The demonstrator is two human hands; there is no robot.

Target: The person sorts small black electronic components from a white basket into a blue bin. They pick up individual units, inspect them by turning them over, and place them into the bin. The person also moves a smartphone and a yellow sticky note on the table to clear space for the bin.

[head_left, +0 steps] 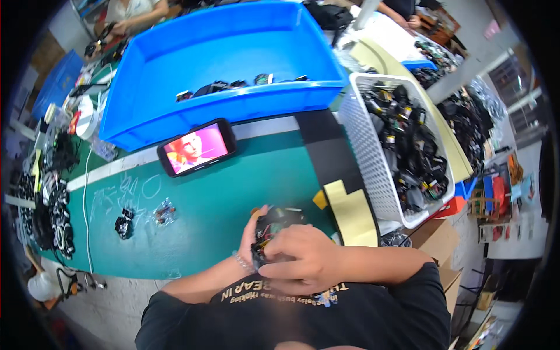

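Close to my body, over the near edge of the green table mat [251, 181], I hold a small black electronic assembly [279, 218] with thin coloured wires. My left hand [249, 238] is wrapped round its left side, a beaded bracelet at the wrist. Curled over its near right side, my right hand [306, 256] has its fingertips on the wires, partly blurred. What exactly those fingers pinch is hidden. Left of my hands lie a small black part [123, 224] and a little clear bag of small parts [165, 212].
A large blue bin [227, 99] with a few black parts stands at the back. Before it leans a phone [197, 147] with a lit screen. At right, a white basket [373, 151] is full of black assemblies. Yellow paper [353, 219] lies beside it. Cables [55, 216] pile up at left.
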